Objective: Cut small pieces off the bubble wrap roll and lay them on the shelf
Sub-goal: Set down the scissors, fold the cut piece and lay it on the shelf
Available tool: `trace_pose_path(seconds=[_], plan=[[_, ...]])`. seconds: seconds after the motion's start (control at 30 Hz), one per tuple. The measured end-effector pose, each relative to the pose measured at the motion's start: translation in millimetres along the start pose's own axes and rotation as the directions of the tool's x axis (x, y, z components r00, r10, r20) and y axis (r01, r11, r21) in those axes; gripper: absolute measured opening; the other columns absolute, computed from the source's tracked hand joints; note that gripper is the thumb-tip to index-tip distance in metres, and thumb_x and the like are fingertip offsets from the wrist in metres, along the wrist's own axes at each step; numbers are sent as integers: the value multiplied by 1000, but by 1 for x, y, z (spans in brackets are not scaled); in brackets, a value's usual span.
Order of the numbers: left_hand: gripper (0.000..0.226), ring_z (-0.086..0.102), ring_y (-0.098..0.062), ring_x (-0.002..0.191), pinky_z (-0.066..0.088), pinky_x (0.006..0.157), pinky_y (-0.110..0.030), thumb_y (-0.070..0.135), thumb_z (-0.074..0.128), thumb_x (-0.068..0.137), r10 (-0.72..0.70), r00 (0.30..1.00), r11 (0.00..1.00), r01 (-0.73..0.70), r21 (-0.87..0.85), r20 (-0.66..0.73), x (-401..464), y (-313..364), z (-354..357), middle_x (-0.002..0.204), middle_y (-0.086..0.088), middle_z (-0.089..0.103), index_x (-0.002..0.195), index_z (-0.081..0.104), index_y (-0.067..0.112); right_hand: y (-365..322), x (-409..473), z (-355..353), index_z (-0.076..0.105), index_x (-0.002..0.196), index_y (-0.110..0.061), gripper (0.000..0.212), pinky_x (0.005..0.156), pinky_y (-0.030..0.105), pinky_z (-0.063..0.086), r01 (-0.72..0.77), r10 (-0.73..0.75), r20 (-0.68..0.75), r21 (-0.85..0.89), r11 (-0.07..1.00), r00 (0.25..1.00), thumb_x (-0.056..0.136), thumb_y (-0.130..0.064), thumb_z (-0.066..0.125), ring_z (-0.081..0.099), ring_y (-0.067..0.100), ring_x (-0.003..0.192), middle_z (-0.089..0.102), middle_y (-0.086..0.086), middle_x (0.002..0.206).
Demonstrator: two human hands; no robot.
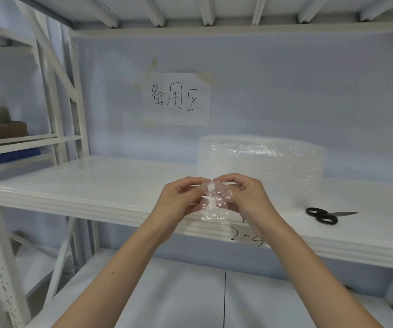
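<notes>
Both hands are up in front of the white metal shelf point(96, 185), and between them hangs a small clear piece of bubble wrap point(214, 202), already free of the roll. The left hand point(179, 200) pinches its upper left edge with curled fingers, and the right hand point(245, 197) pinches the upper right edge the same way, fingertips nearly meeting at the top. The piece is held above the shelf's front lip, not yet resting on it. Behind the hands, the large translucent bubble wrap roll point(273, 166) stands on end on the shelf. The black-handled scissors point(327, 215) lie just beside it to the right, untouched. A handwritten paper sign point(179, 100) is stuck on the wall behind. The cutting for this piece looks finished; the step in hand is placing it. Next the piece needs lowering flat onto a bare part of the shelf and both pinches letting go.
</notes>
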State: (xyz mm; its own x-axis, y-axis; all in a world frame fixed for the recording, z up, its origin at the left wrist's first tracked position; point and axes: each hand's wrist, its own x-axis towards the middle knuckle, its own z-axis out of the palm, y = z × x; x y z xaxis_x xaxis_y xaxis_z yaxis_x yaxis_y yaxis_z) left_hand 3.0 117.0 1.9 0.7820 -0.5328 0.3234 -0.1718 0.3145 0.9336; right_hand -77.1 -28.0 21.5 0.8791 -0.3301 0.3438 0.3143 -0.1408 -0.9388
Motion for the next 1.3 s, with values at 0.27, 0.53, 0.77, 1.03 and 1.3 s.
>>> trace_pose_path(seconds=[0.27,0.53,0.77,1.03,1.3], plan=[[19,70,-15,71,55,64,-20,9,58,92,-45,999,993,46,-110,8,-3,6,1,90,-6,76,100,76,8,2,-3,2,78,84,-17,20,65,20,56,59,-59,-30,16,998,998,85,0,66,64,20,74,73,14,81],[22,65,-16,73,54,70,-23,26,64,92,-74,997,993,74,-90,3,-5,6,6,95,-5,73,102,76,11,6,-7,5,77,84,-26,30,65,18,53,198,-218,-110,-170,965,970,85,1,64,61,3,57,72,-11,64],[25,65,-14,77,53,87,-30,36,66,88,-86,996,992,83,-99,-34,-11,8,9,100,0,75,99,79,17,6,-12,9,78,97,-17,19,75,23,57,184,-217,-170,-190,964,961,85,-5,68,69,3,67,78,-4,86],[17,68,-11,73,54,67,-16,17,69,88,-48,999,986,44,-162,-19,-12,11,10,91,-2,76,99,77,6,8,-15,13,75,104,-7,21,75,19,56,167,-183,-169,-108,980,968,87,-3,66,72,5,83,76,-4,94],[18,67,-10,76,57,76,-19,2,65,89,-65,997,985,56,-161,-52,-2,-2,7,85,0,75,101,76,8,11,-9,4,75,100,-9,25,81,24,58,108,-112,-105,-41,993,988,90,1,54,69,15,86,76,10,96]])
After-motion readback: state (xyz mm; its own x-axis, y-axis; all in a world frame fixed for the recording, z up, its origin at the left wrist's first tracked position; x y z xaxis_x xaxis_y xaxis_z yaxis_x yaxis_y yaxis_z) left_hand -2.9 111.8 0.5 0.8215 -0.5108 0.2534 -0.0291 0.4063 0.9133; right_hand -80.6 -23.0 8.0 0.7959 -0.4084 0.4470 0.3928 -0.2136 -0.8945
